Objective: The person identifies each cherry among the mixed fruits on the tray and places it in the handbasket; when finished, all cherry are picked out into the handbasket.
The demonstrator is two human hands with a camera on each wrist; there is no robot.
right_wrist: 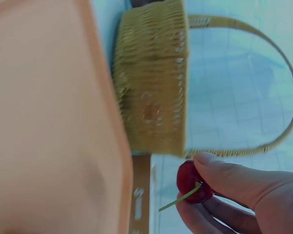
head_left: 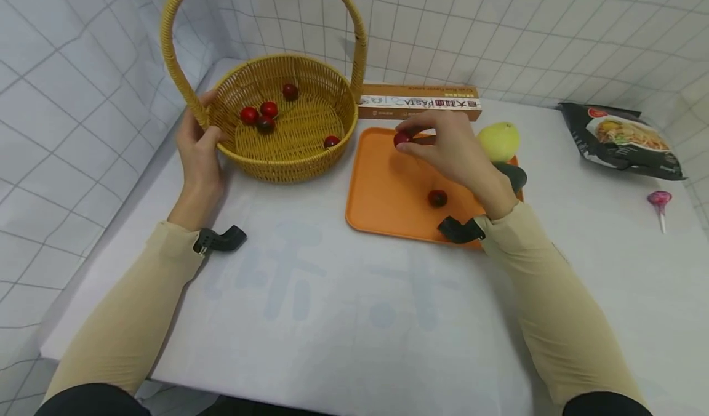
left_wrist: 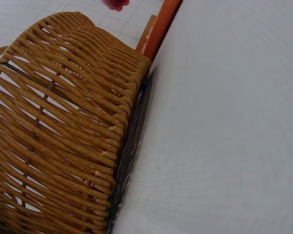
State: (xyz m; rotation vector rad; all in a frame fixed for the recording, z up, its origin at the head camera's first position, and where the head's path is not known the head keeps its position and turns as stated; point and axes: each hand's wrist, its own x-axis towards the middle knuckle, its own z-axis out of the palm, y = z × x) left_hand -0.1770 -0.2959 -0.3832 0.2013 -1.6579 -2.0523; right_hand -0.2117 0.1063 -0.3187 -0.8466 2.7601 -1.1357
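Cherry was pinched in your right hand above the orange tray, while your left hand held the wicker basket by its side, five cherries inside.

My head view looks forward and down into the round yellow woven basket; my left wrist's close side view and right wrist's farther one share it.
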